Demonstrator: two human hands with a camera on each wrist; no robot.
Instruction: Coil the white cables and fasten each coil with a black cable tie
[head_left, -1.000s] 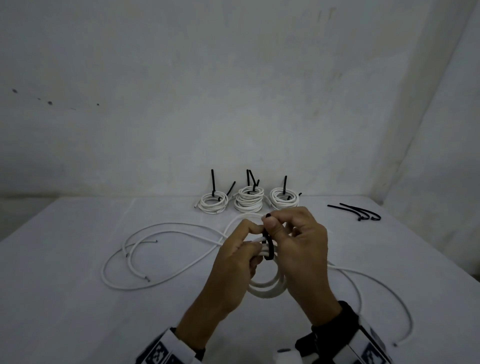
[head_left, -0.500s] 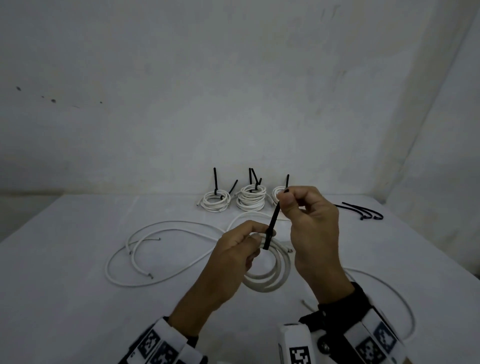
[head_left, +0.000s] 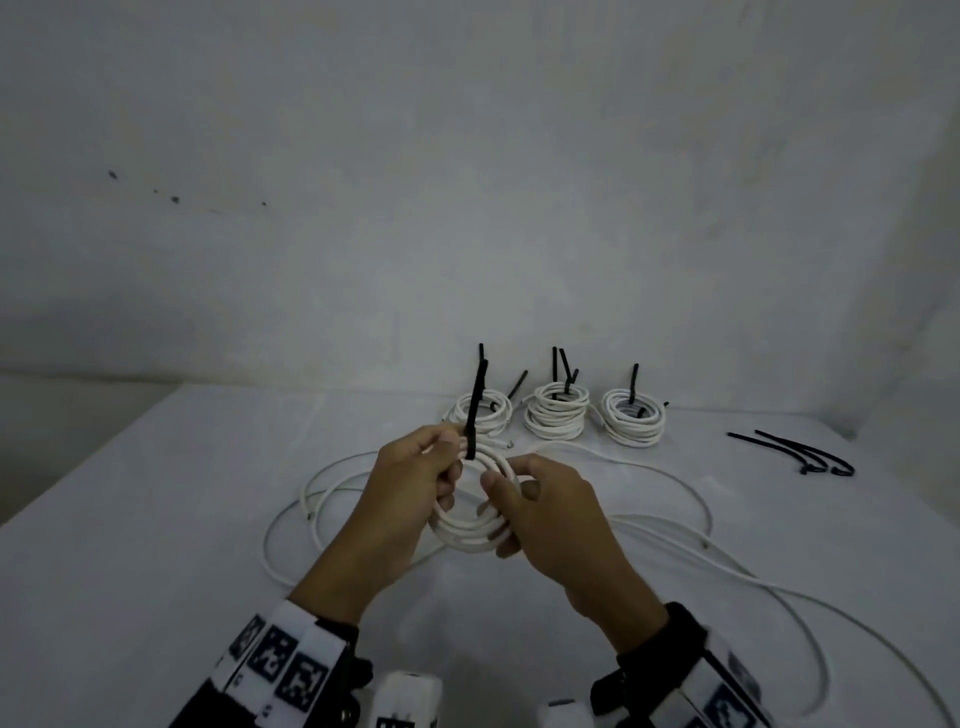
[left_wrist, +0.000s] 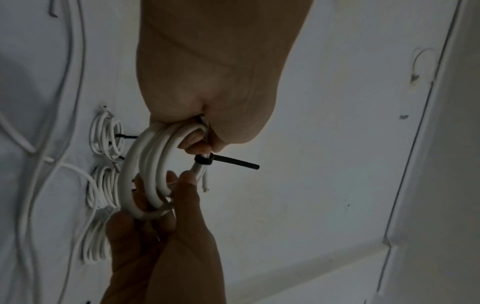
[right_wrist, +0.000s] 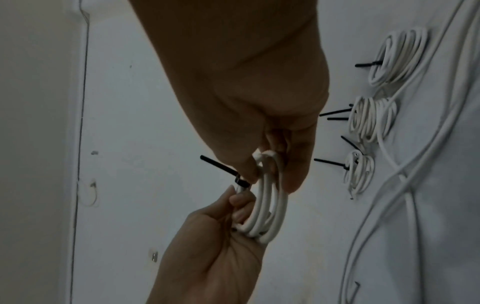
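A small white cable coil (head_left: 467, 538) is held above the table between both hands. My left hand (head_left: 452, 458) pinches its upper left part, right beside the black cable tie (head_left: 475, 410), whose tail stands straight up. My right hand (head_left: 511, 488) grips the coil's right side with thumb and fingers. In the left wrist view the cable tie (left_wrist: 228, 162) is cinched round the coil (left_wrist: 145, 164), with a short cable end hanging below it. In the right wrist view the tie (right_wrist: 221, 169) sits between both hands on the coil (right_wrist: 270, 205).
Three tied coils (head_left: 558, 415) stand in a row at the back of the white table (head_left: 156, 519). Spare black ties (head_left: 800, 457) lie at the far right. Loose white cables (head_left: 311, 499) sprawl left and another cable (head_left: 727, 564) runs right beneath the hands.
My right hand has let go of the tie's tail and dropped to grip the coil's right side. The tail now stands free, and the coil sits higher between both hands.
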